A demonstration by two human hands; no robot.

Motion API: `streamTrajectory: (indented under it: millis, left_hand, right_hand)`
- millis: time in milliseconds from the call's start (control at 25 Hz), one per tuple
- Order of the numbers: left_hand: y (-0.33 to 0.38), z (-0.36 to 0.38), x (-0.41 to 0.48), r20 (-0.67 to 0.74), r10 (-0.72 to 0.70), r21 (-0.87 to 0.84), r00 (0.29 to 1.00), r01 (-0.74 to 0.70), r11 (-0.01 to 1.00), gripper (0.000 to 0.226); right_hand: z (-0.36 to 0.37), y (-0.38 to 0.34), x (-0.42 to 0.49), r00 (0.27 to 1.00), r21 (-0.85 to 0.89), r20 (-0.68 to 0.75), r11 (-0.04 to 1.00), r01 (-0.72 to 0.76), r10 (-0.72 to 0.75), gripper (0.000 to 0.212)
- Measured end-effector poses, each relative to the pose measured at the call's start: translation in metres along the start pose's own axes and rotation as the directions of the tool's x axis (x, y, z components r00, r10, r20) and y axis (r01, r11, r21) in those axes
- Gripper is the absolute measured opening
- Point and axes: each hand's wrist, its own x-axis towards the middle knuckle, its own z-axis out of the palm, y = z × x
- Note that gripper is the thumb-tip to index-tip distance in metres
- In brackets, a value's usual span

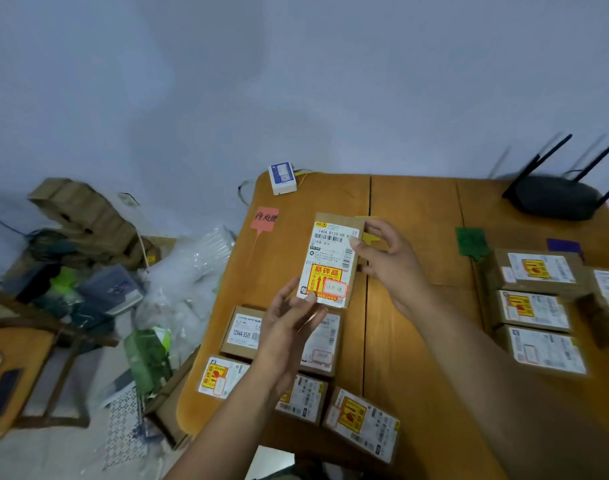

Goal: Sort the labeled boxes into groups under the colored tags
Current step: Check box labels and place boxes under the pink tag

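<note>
A labeled box (331,261) is held above the table (414,216), long axis running away from the person, left hand (289,327) gripping its near end & right hand (389,265) its far right edge. The pink tag (265,218) lies just up-left of it, nearer the left hand, w/ the green tag (471,241) well off to the right.

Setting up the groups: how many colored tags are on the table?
4: pink tag far left, yellow tag partly behind the held box, green tag right of centre, purple tag far right. Others may be hidden.

My makeshift home parcel-sorting corner — wooden table (417,216), router (556,197), labelled cartons (535,271), packing clutter (178,289) on the floor.
</note>
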Motion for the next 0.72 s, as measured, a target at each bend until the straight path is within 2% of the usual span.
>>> streamTrajectory:
  millis: [160, 240, 360, 480, 600, 720]
  left_hand:
    - [0.01, -0.025, 0.015, -0.111, -0.042, -0.071, 0.993, 0.034, 0.997, 0.055]
    - [0.019, -0.047, 0.033, -0.135, -0.03, -0.05, 0.99, 0.023, 0.998, 0.055]
    - [0.032, -0.078, 0.064, -0.141, -0.034, 0.073, 0.989, 0.044, 0.996, 0.052]
    - [0.043, -0.113, 0.111, -0.149, -0.051, 0.258, 0.988, 0.089, 0.962, 0.041]
    - [0.049, -0.141, 0.163, -0.137, -0.038, 0.444, 0.99, 0.095, 0.891, 0.028]
    - [0.05, -0.162, 0.214, -0.16, -0.017, 0.59, 0.987, 0.109, 0.8, 0.022]
  right_hand:
    - [0.034, 0.018, 0.016, 0.998, -0.006, -0.006, 0.998, -0.069, 0.069, 0.045]
    - [0.056, 0.031, 0.026, 0.996, -0.005, -0.025, 0.996, -0.089, 0.088, 0.045]
    - [0.087, 0.05, 0.046, 0.989, -0.004, -0.057, 0.991, -0.136, 0.135, 0.043]
    - [0.127, 0.069, 0.078, 0.975, -0.075, -0.131, 0.979, -0.188, 0.177, 0.046]
    - [0.169, 0.097, 0.118, 0.962, -0.18, -0.158, 0.952, -0.248, 0.22, 0.051]
    - [0.201, 0.129, 0.154, 0.948, -0.208, -0.132, 0.927, -0.311, 0.289, 0.058]
